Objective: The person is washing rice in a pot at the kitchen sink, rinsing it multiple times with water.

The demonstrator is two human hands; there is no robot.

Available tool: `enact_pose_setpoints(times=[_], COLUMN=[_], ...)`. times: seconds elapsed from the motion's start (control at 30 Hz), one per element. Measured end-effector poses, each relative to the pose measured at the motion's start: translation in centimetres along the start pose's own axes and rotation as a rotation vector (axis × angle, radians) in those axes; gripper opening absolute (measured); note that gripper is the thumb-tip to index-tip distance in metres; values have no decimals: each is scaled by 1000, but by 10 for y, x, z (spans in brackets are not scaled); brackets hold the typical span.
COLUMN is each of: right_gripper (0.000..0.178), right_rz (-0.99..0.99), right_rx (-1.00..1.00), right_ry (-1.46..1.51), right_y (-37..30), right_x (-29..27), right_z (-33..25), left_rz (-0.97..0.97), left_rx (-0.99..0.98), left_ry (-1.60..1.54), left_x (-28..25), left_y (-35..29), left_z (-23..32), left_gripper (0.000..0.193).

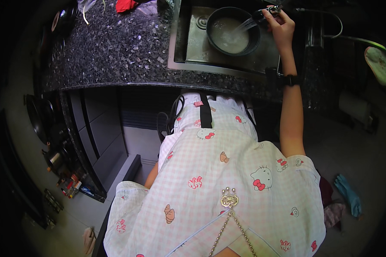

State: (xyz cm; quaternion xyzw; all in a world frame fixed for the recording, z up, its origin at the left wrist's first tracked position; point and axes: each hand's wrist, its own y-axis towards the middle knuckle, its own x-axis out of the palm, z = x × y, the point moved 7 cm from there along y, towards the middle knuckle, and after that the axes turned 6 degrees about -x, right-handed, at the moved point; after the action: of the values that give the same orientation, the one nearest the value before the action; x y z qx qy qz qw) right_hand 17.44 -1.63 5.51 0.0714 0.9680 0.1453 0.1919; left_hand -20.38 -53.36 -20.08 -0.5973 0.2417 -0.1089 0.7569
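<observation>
My right hand (283, 30), with a black band on its wrist, is closed around a dark faucet spray head (258, 17) above the sink. Clear water streams from it down and to the left into a dark round pot (211, 38). Cloudy, whitish water (232, 39) covers the inside of the pot; whatever lies under it cannot be made out. The pot rests in the steel sink (195, 55), near a drain (202, 22). Of my left arm only a small piece shows beside my body, and the left hand is out of sight.
Left of the sink runs a dark speckled stone counter (116, 47), with a red item (125, 5) and a clear plastic bag (86, 5) at its far edge. Below it is a grey cabinet (101, 124). Blue rubber gloves (348, 195) hang at the right.
</observation>
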Motion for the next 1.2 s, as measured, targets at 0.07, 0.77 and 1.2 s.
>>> enact_pose_setpoints(times=[0.07, 0.77, 1.2], right_gripper=[21, 12, 23], right_rz=[-34, -69, -138], right_rx=[23, 121, 37], right_ry=[-54, 120, -4], right_y=[0, 7, 17], right_x=[0, 2, -12], right_z=[-1, -48, -16], left_rz=[-1, -4, 35], left_rx=[0, -76, -109], left_ry=[-4, -97, -167], left_x=[-1, 16, 17], left_y=[-1, -7, -12], left_z=[-1, -39, -49], left_gripper=[16, 15, 15])
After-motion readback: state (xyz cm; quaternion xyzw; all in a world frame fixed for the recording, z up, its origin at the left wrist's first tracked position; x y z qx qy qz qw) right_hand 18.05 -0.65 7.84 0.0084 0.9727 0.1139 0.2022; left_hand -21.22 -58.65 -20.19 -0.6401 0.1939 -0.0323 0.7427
